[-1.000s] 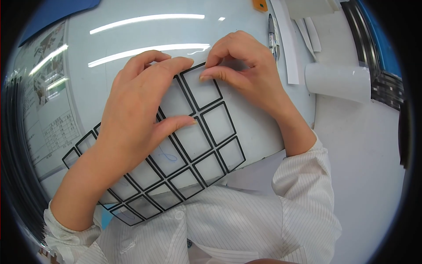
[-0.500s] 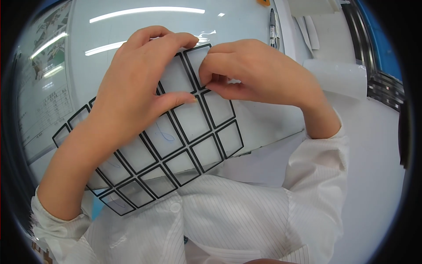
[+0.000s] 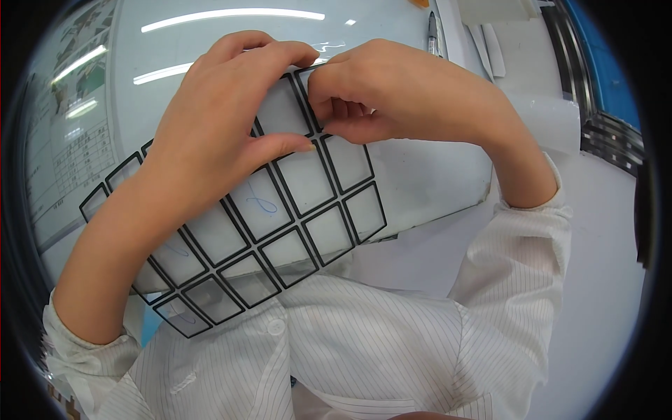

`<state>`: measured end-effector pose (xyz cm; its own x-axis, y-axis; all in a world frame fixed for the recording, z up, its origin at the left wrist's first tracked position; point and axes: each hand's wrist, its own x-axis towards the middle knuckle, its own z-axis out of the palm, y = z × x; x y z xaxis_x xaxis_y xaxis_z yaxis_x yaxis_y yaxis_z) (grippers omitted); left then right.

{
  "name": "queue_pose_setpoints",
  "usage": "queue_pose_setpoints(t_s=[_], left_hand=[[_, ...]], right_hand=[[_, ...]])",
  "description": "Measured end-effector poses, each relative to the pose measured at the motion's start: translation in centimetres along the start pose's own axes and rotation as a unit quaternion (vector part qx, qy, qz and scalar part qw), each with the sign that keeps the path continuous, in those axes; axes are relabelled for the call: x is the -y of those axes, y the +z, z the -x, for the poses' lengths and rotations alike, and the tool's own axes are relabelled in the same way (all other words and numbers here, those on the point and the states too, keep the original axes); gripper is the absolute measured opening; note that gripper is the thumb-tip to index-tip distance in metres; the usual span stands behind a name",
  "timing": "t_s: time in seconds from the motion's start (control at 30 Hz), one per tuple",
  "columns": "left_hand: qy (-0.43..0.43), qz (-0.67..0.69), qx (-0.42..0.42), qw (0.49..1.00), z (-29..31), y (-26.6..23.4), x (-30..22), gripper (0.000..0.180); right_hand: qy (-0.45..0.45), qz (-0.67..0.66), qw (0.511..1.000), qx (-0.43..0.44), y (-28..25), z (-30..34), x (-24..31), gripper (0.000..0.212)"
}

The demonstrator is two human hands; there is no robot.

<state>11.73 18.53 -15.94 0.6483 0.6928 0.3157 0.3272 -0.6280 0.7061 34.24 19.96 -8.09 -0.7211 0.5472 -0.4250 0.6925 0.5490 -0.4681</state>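
A transparent sheet (image 3: 303, 180) bearing rows of black rectangular frames lies slanted across the desk, its near edge overhanging toward my lap. Spread over its left and far part is my left hand (image 3: 217, 119), open, with the thumb stretched along the sheet and the fingers reaching to the far edge. At the far right corner my right hand (image 3: 360, 94) is closed, thumb and fingers pinched together over a corner frame. Whatever sits between those fingertips is hidden. Blue pen marks (image 3: 262, 199) show in several of the frames.
The glossy desk top (image 3: 210, 42) reflects ceiling lights. Printed papers (image 3: 77, 140) lie at the left. A pen (image 3: 433, 35) lies at the far right, near an orange item (image 3: 420, 3). Beyond my right arm are a white roll (image 3: 539, 122) and a dark metal rail (image 3: 609, 143).
My right hand has shifted slightly up and left, staying pinched, and its forearm has risen. My left hand and the sheet have moved a little away from me.
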Motion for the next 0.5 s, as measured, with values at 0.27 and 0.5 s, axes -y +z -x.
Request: queue_pose_setpoints(t_s=[0.27, 0.5], left_hand=[[0.003, -0.005, -0.009, 1.000, 0.07, 0.03, 0.00, 0.074], [0.004, -0.004, -0.002, 1.000, -0.02, 0.00, -0.03, 0.074]], right_hand=[[-0.023, 0.041, 0.999, -0.016, -0.14, -0.34, -0.18, 0.012], [-0.024, -0.012, 1.000, -0.015, -0.30, -0.33, -0.20, 0.011]])
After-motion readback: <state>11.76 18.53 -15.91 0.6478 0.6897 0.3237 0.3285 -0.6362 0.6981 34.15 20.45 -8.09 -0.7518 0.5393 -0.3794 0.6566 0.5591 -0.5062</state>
